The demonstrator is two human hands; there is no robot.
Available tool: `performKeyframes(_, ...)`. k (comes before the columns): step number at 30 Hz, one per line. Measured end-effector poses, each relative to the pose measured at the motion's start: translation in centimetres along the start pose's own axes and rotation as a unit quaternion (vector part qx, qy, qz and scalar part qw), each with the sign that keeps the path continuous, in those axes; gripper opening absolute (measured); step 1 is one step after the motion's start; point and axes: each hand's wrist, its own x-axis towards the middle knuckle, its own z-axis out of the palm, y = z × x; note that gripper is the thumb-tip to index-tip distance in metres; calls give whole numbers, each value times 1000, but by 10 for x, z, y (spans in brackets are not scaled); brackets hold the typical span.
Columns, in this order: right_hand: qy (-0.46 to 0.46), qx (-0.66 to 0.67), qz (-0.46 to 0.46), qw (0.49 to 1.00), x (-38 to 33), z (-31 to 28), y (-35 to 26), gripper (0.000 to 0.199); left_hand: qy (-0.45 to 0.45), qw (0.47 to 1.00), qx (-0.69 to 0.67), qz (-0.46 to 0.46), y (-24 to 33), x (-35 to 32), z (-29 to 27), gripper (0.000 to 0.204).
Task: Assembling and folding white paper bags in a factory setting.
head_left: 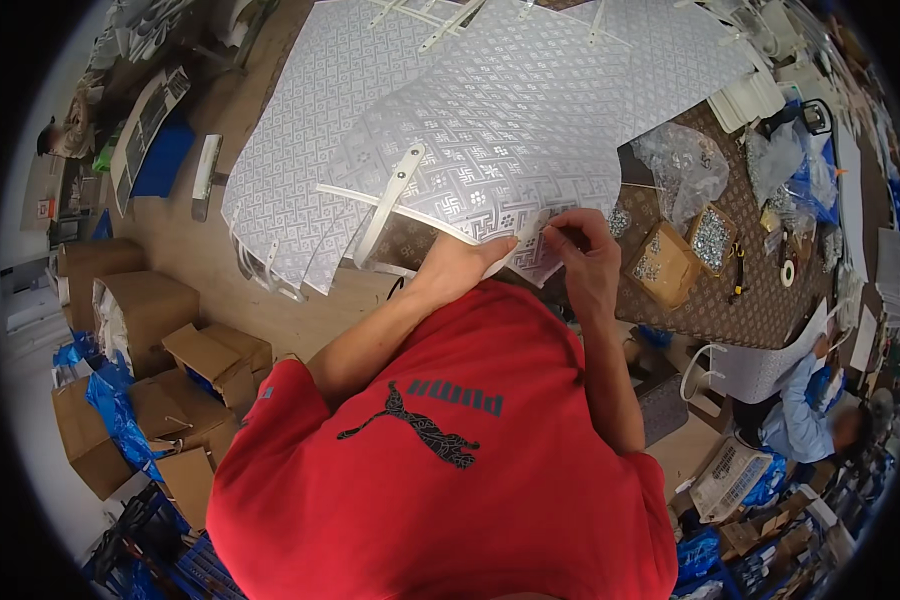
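A silver-white sheet (490,140) with a geometric pattern and white edging lies in front of me, its near corner raised toward my body. My left hand (455,265) grips the near edge from below, with the thumb on top. At that same corner, my right hand (590,250) has its fingers pinched together beside the end of a white strap (533,228). What sits between those fingertips is too small to make out. Left of my hands, a white strap handle (395,190) with metal rivets is fastened to the sheet's edge.
More patterned sheets (300,130) with white straps cover the table. To the right are open cardboard boxes (665,270) of small metal parts, clear plastic bags (685,170), pliers (737,270) and a tape roll (788,272). Cardboard boxes (145,320) stand at left. Another person (800,410) works at lower right.
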Motion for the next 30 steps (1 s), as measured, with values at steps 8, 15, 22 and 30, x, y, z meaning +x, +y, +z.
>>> performKeyframes(8, 10, 6, -3, 1000, 4, 2, -2, 18, -11, 999, 36, 12, 1, 4, 5, 46)
performKeyframes(15, 17, 86, 24, 996, 3, -1, 7, 17, -36, 999, 27, 16, 5, 5, 5, 42)
performKeyframes(22, -3, 102, 20, 995, 7, -4, 11, 19, -37, 999, 22, 32, 6, 6, 8, 42)
performKeyframes(30, 18, 130, 108, 985, 9, 7, 9, 19, -9, 996, 76, 39, -2, 6, 11, 40)
